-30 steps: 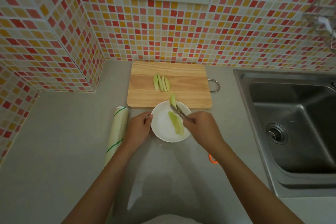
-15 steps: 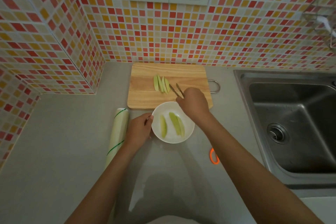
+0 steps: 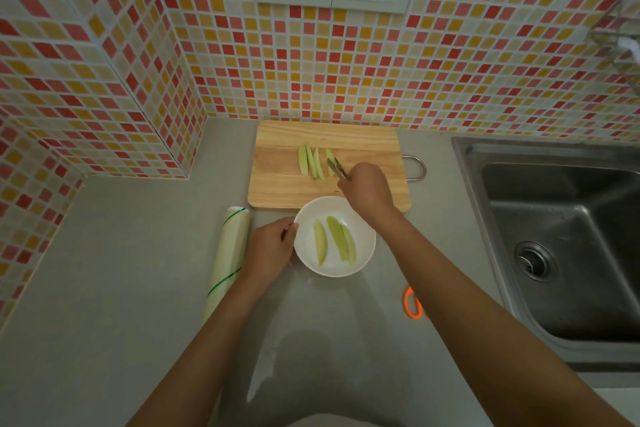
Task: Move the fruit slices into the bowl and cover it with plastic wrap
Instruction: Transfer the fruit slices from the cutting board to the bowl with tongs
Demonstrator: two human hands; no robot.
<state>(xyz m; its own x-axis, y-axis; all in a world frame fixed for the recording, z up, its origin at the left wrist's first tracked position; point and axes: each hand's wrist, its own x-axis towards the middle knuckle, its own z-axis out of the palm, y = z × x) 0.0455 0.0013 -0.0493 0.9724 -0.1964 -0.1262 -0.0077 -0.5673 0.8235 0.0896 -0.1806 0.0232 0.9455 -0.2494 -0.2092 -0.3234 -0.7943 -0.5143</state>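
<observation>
1. Round white ceramic bowl (image 3: 334, 236): holds three pale green fruit slices (image 3: 335, 243), one more than a second ago, when the third was still being carried in over the rim. Judged: transfer under way, several slices left to move.
2. Right hand (image 3: 367, 188): has moved from the bowl back to the rectangular light wooden cutting board (image 3: 294, 191). Fingers curled round thin metal tongs (image 3: 337, 168).
3. Tong tips: at the rightmost of four green slices on the board (image 3: 313, 161) (whether they already pinch it cannot be told).
4. Left hand (image 3: 272, 246): still steadies the bowl, fingers curled on its left rim.
5. Roll of plastic wrap with green stripes (image 3: 230, 253): lies untouched on the grey counter, just left of the left hand; covering not yet begun.
</observation>
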